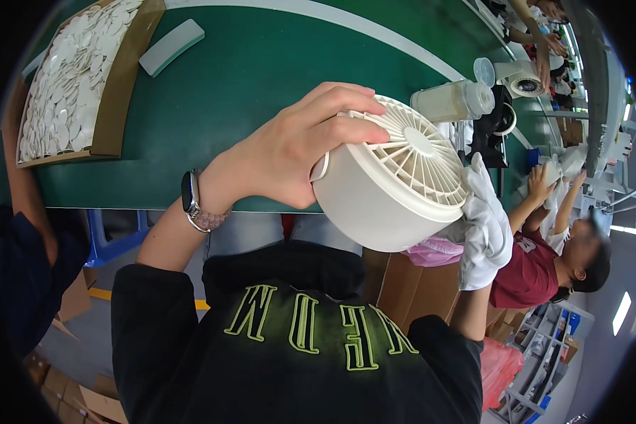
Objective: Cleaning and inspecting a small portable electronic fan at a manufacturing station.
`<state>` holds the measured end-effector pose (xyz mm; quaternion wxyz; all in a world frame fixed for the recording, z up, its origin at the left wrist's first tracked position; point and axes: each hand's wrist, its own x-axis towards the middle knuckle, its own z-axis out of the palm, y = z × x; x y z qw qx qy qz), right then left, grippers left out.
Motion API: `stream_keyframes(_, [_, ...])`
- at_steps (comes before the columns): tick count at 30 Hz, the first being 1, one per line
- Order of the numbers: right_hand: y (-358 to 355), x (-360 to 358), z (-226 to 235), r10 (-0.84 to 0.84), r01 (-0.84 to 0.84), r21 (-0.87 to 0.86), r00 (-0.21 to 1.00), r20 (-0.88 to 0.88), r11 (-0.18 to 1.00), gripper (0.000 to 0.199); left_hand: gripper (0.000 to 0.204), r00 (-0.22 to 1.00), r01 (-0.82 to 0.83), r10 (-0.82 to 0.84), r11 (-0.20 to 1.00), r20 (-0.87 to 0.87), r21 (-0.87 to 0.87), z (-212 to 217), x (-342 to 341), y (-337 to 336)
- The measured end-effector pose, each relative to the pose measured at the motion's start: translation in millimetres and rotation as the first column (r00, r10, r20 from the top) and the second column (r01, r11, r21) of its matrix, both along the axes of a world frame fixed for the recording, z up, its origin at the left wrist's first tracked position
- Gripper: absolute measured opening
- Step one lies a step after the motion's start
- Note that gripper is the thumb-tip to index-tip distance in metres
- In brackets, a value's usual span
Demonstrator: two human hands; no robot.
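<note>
Between my hands, above the near edge of the green table (261,63), is a white round fan housing (381,201). It is tilted, with its spoked grille facing up and to the right. My bare left hand (297,145) wraps round its left side, fingertips on the grille's rim and thumb low on the wall. On the right side, my right hand (486,230), in a white glove, grips the lower right edge of the housing. Its fingers partly hide that edge, and one finger points up along the grille.
A cardboard box (113,106) of many small white pieces stands at left, beside a pale curved block (172,48). Right of the fan are a clear jar (445,102), a black fixture (493,131) and another white fan (523,81). Co-workers sit on both sides, one in maroon (533,265).
</note>
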<state>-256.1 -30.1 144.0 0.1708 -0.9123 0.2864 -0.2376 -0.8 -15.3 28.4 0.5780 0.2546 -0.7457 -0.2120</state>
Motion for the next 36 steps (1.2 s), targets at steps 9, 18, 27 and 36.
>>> stream_keyframes(9, [29,55,-41,-0.108,0.085,-0.510,0.994,-0.014,0.856,0.039,0.070,0.998,-0.068,0.068,0.998,0.004,-0.013,0,3,-1])
stream_keyframes(18, [14,61,-21,0.033,-0.107,-0.353,0.977,-0.210,0.929,0.056,0.066,0.988,-0.130,0.116,0.982,0.104,0.136,1,7,1])
stream_keyframes(27, [13,53,-70,-0.504,-0.066,0.618,0.514,0.694,0.784,0.077,0.076,0.982,-0.073,0.122,0.949,-0.144,0.307,-8,-5,1])
stream_keyframes(36, [-8,83,-7,-0.169,0.171,-0.076,0.985,0.036,0.982,0.035,0.083,0.965,-0.116,0.242,0.742,-0.102,0.660,-22,7,15])
